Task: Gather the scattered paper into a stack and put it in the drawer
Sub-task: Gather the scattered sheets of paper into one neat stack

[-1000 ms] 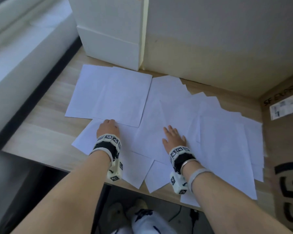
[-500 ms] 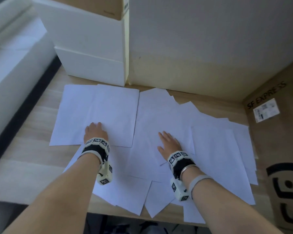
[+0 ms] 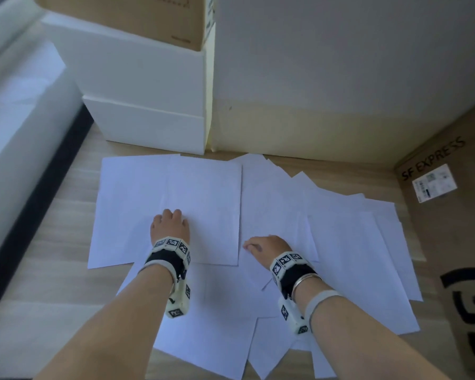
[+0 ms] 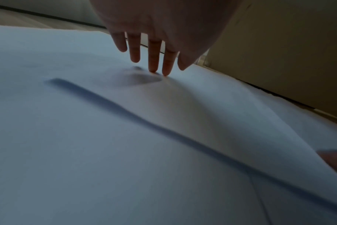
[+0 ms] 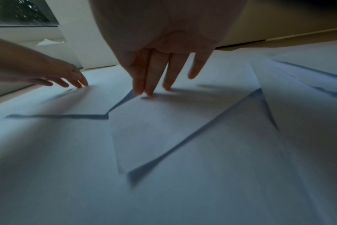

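Observation:
Several white paper sheets lie spread and overlapping across the wooden desk. My left hand presses its straight fingertips down on the top left sheet, which bulges slightly beside them. My right hand rests its straight fingertips on the edge of a middle sheet, just right of the left sheet's border. Neither hand grips any paper. No drawer shows in any view.
A white box with a brown carton on top stands at the back left. A wall closes the back. A cardboard box marked SF EXPRESS stands at the right. Some sheets overhang the desk's near edge.
My left hand has slid a little farther onto the top left sheet. My right hand has drawn back and left toward that sheet's edge. The camera has tilted upward.

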Available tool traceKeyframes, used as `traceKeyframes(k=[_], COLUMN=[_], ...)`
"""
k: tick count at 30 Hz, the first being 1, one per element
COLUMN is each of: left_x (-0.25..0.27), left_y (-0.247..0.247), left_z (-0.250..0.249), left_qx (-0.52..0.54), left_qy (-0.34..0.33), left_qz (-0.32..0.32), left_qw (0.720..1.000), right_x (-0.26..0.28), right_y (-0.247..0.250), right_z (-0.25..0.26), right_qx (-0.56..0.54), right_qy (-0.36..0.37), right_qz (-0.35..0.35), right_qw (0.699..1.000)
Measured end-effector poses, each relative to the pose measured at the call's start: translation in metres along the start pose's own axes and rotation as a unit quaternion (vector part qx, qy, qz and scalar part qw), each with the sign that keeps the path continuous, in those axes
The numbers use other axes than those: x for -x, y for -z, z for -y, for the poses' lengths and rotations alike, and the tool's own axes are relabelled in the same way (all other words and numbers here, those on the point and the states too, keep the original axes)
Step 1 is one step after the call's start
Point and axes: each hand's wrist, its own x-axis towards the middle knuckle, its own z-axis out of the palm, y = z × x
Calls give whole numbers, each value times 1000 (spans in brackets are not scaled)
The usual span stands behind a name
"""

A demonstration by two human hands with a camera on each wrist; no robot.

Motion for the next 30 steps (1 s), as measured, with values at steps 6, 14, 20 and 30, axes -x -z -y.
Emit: traceKeyframes(k=[6, 14, 20, 30], left_x=[-19, 10, 23, 25], left_y=[-8, -16, -27, -15], left_z=[4, -26, -45, -65], left_qx=[-34, 12, 19, 75], left_qy=[42, -2, -18, 57], left_qz=[81, 98, 97, 81], left_qw=[995, 995, 995, 992], right_x=[-3, -3, 4, 14], right_y=[14, 7, 15, 35], right_z=[-33, -69, -85, -55], right_qx=[32, -145, -101, -181], right_qy=[-185, -378, -362, -212], right_qz=[-97, -66, -66, -149], right_qw=[977, 912, 924, 949])
